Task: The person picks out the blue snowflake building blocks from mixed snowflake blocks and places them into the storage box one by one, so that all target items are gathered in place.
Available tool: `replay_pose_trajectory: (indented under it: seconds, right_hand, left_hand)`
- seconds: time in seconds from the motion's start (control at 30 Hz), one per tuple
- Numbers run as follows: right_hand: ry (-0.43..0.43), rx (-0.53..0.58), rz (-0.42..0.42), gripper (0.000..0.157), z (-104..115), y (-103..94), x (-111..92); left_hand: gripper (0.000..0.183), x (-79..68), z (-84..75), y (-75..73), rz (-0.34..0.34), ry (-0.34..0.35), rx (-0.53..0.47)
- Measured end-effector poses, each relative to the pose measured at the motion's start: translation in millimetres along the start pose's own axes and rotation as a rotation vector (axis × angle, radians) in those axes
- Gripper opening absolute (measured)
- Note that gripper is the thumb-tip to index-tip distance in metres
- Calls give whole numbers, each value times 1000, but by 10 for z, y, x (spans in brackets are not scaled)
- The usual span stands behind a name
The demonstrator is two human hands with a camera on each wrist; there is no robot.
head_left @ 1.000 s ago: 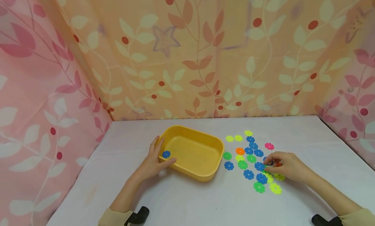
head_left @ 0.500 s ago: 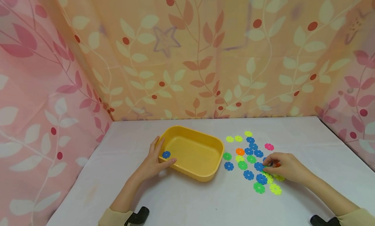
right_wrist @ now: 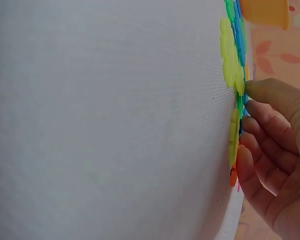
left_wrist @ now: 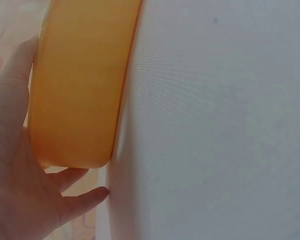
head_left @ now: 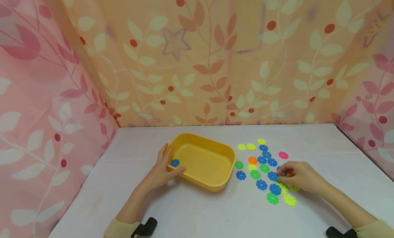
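A yellow, rounded-rectangular, plastic-looking tray (head_left: 206, 159) is set slightly askew on a white tabletop (head_left: 215, 214). Its left end is gripped by the left hand (head_left: 162, 171), the thumb being laid over the near rim and the spread fingers placed against the outer side. A single blue, notched, flower-shaped disc (head_left: 175, 162) is contained in the tray, at its left end, close to the gripping hand.

To the right of the tray, a loose group of thin discs of the same shape is spread, some overlapping. Nearest the tray's right wall, a green disc (head_left: 239, 165) and a second blue disc (head_left: 241, 175) are seen; an orange disc (head_left: 252, 160) is placed a little farther right, and a pink disc (head_left: 283, 155) well apart from the tray. Yellow discs (head_left: 251, 147) are found both beyond its far right corner and among the nearer pieces.

At the group's right side, the right hand (head_left: 303, 176) is held with fingers bent and fingertips at the discs; whether a piece is pinched cannot be told. Behind the tray, an orange-yellow leaf-printed cloth (head_left: 215, 70) is hung.
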State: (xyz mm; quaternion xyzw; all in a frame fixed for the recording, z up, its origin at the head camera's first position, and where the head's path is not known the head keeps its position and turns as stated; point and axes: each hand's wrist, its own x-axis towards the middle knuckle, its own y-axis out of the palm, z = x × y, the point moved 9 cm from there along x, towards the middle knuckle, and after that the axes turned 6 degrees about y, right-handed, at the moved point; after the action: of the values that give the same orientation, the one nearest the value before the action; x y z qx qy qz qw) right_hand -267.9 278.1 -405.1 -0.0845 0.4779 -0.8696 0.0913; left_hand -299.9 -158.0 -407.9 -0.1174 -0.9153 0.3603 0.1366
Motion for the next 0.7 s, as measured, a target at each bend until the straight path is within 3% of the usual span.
replay_pose_trajectory:
  seconds: [0.4,0.7]
  right_hand:
    - [38,50,-7,19,27,-13,45]
    - [-21,144,-4,17,407,-133,260]
  left_hand:
    - [105,-1,-9,-2,0,-4,8]
    - [106,-11,-10,3,12,-3,-2]
